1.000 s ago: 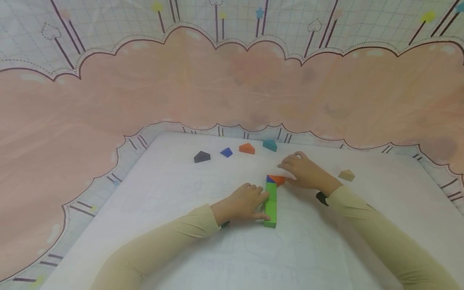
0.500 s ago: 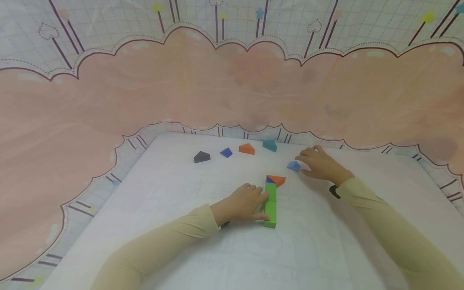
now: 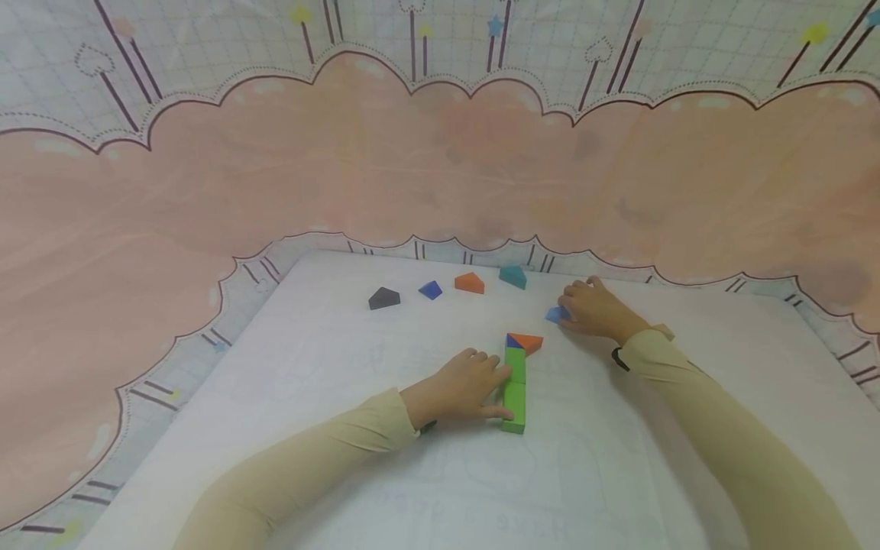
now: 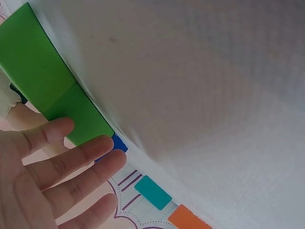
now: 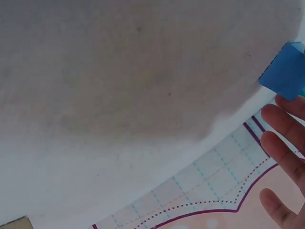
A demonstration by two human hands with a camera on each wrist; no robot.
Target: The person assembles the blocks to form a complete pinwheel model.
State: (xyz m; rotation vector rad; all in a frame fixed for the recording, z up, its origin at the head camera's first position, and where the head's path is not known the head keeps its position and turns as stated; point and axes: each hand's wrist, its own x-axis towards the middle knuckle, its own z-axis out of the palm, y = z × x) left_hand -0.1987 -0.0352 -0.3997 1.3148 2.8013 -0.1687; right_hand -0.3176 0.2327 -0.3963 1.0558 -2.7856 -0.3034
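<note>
Two green rectangular blocks (image 3: 514, 405) stand end to end in a row on the white tabletop. A dark blue triangular block (image 3: 512, 343) and an orange triangular block (image 3: 529, 343) meet at their far end. My left hand (image 3: 461, 388) rests against the row's left side, thumb and fingers extended, touching the green blocks; the left wrist view shows its fingers straight. Farther right, my right hand (image 3: 596, 309) pinches a light blue block (image 3: 555, 314), partly covered by the fingers. In the right wrist view that block (image 5: 285, 71) lies against the fingertips; the thumb is out of sight.
Along the far side lie a black block (image 3: 383, 299), a blue block (image 3: 431, 289), an orange block (image 3: 470, 283) and a teal block (image 3: 512, 277). A wooden block (image 3: 663, 330) is mostly behind the right sleeve. Patterned cloth (image 3: 440, 168) rises behind the table.
My right hand leaves the orange triangular block, moves right and away, then closes in on the light blue block, which it hid at first. The left hand stays on the green blocks.
</note>
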